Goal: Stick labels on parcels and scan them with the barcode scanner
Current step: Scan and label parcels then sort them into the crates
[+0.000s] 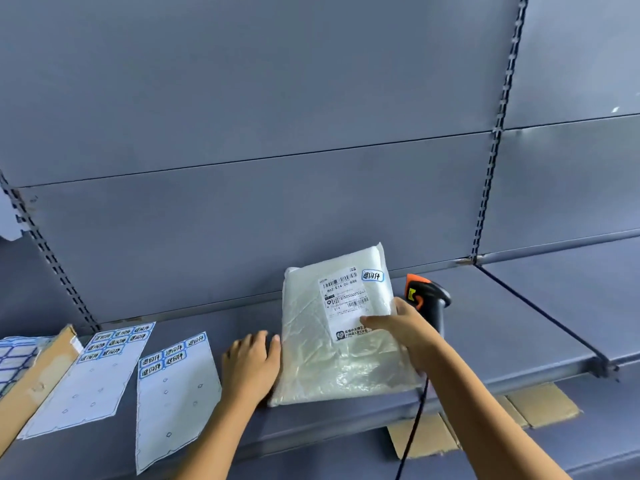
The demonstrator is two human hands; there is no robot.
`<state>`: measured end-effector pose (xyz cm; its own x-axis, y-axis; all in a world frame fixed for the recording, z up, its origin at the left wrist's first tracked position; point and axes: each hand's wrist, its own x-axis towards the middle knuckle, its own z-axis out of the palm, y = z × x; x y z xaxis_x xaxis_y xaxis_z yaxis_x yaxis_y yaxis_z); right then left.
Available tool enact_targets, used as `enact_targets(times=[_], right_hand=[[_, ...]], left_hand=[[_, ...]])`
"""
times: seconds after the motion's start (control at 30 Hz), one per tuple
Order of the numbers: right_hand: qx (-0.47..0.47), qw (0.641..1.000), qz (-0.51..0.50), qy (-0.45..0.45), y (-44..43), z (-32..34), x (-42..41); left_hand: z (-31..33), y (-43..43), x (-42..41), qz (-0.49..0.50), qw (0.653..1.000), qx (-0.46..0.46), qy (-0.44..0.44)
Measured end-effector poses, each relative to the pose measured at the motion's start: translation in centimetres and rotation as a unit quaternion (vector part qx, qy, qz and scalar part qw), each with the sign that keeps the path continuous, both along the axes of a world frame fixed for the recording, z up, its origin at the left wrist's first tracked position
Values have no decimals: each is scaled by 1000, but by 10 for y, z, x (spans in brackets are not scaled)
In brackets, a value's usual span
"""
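Lying flat on the grey metal shelf (pixel 502 323), the left hand (pixel 251 367) touches the left edge of the white plastic-wrapped parcel (pixel 332 358), its long axis near-to-far. The right hand (pixel 403 327) pinches the right edge in its grip; the black-and-orange barcode scanner (pixel 427 299) stands just beyond that hand.

We see the parcel (pixel 332 351) on the shelf (pixel 502 323). The scanner (pixel 429 299) is just right of it. The first label sheet (pixel 173 393) lies left of it, the second label sheet (pixel 93 372) more left.
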<state>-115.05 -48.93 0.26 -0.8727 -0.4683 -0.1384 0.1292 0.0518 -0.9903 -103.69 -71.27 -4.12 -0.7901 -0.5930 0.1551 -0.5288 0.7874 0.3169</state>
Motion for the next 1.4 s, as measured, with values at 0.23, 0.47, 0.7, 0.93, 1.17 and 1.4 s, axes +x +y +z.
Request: enact_targets(times=[0.23, 0.47, 0.7, 0.93, 1.17, 1.4], right_hand=[[-57, 994, -86, 26, 113, 23, 22], [-81, 988, -130, 15, 216, 12, 59], [-101, 986, -132, 12, 273, 1, 94], [-99, 964, -246, 4, 339, -15, 154], [-97, 893, -440, -16, 415, -41, 260], [-72, 805, -585, -62, 491, -69, 395]], left_hand=[[12, 74, -4, -68, 997, 17, 39], [13, 166, 18, -107, 991, 31, 77], [-15, 223, 47, -152, 982, 48, 104], [-32, 273, 48, -260, 950, 107, 138], [-76, 353, 63, -436, 887, 149, 25], [-112, 457, 119, -562, 804, 132, -141]])
